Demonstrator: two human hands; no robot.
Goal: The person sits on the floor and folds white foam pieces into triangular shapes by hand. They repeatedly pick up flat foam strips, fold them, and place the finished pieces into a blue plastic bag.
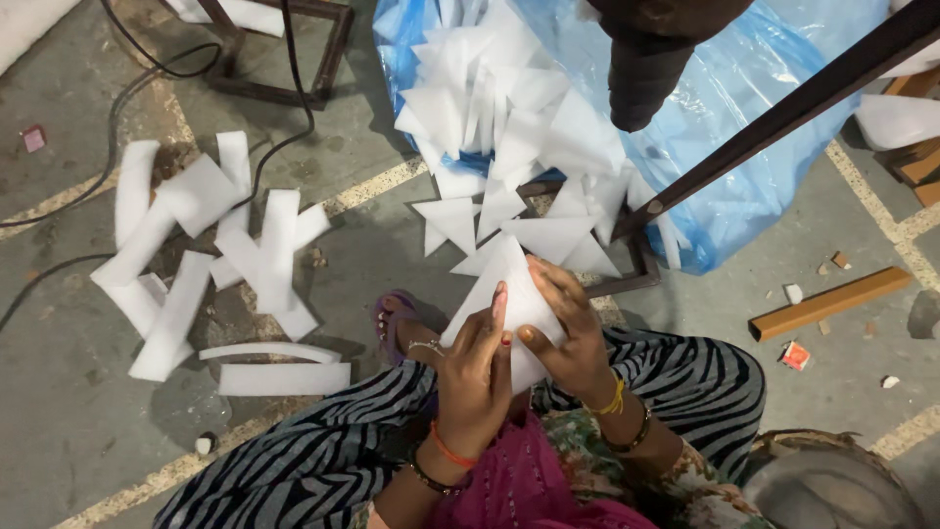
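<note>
Both hands clasp one white foam triangle (511, 294) over the lap; the left hand (473, 377) closes on its lower left edge, the right hand (568, 333) on its right side. Its apex points away from the person, toward the heap of foam triangles (509, 127) on the blue plastic sheet (744, 118); foam strips (211, 255) lie well apart on the left.

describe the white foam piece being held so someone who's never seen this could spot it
Start at the blue plastic sheet heaped with white foam triangles; follow the pile as it spills toward the seated person's striped lap. The white foam piece sits at its near edge, gripped by the left hand and right hand. It alone is held off the floor.
</note>
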